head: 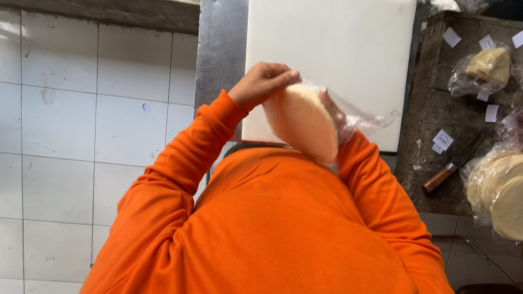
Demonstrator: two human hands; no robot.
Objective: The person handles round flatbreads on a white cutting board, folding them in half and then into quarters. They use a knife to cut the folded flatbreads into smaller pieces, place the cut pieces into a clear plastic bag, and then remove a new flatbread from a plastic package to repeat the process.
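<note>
Left hand (262, 83) — fingers curled shut on the upper edge of the clear bag (350, 121); best kept pinching there so the film stays taut. Pale round cheese (303, 122) — inside the bag, held up over the near edge of the white cutting board (330, 36). Right hand — almost wholly hidden behind cheese and plastic; grip cannot be told. Board bare, ample room. Right — knife (446, 171) and bagged cheeses (518, 196) crowd the dark counter (430, 107).
</note>
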